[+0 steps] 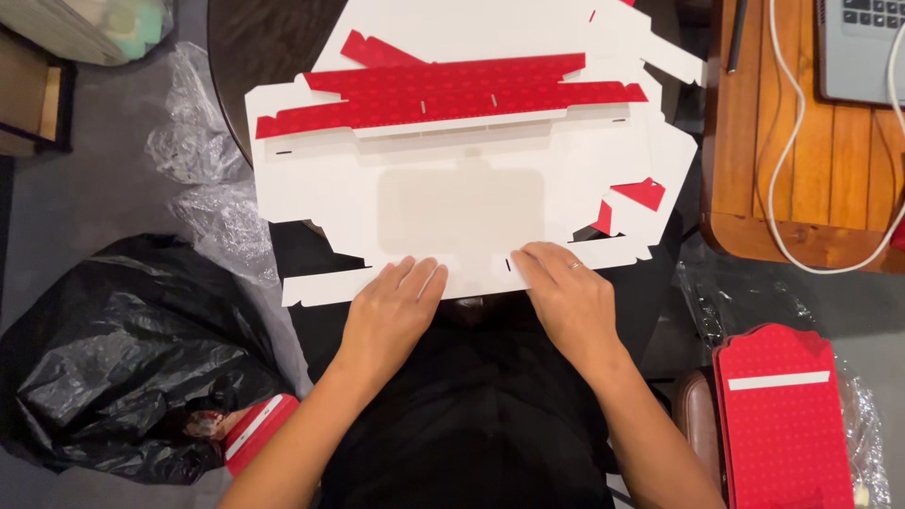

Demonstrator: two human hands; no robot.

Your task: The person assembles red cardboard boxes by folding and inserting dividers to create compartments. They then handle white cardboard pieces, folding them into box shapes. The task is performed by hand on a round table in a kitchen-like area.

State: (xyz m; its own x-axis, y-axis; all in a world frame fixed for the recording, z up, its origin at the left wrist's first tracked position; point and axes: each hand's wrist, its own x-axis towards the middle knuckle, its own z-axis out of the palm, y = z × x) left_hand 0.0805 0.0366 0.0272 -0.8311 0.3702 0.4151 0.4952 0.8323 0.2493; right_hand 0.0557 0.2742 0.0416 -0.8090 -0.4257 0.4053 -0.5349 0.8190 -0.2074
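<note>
Nearest the camera, both hands lie flat, palms down, on the near edge of a flat die-cut cardboard sheet [452, 203]. The left hand [391, 311] has its grip spread, fingers together and pressed onto the white flap; the right hand [566, 292], a ring on one finger, does the same just beside it. Neither pinches anything. My guess is that the flat pressure keeps the springy blank from lifting or sliding while its near flap is creased.

The sheet lies white side up, a pale window panel in its middle, on top of more blanks whose red dotted faces [452, 90] show at the far side. The stack covers a dark round table [269, 38].

Beside the person's right leg stands a pile of folded red boxes [782, 424]; a black plastic bag [123, 358] and crumpled clear wrap [203, 179] sit on the grey floor to the left. Farther right, a wooden table [801, 170] carries a white cable [778, 141] and a laptop corner [863, 47].
</note>
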